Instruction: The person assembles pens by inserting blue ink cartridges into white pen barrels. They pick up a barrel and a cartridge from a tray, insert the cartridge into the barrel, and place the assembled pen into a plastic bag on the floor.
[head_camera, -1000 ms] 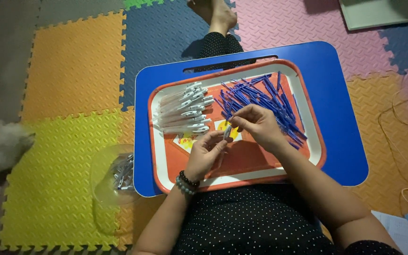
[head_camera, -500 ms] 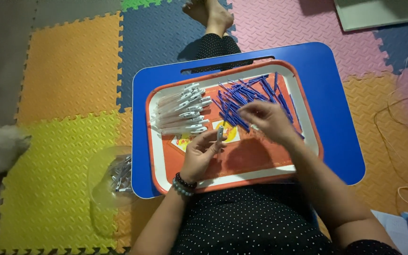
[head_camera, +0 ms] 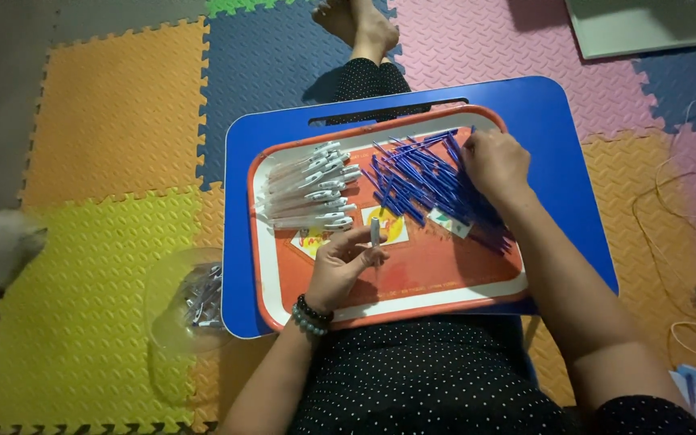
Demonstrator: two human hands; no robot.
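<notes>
Now: my right hand (head_camera: 495, 163), a second ago beside the left, has moved onto the heap of thin blue plastic refills (head_camera: 420, 181), fingers apparently closing on one. My left hand (head_camera: 344, 266) grips a clear pen barrel (head_camera: 375, 234) upright over the orange-rimmed tray (head_camera: 445, 302).

Clear round plastic container (head_camera: 183, 306) w/ small dark bits sits on yellow foam mat (head_camera: 82, 322), left of blue lap table (head_camera: 557, 137); no labels/screens seen.
</notes>
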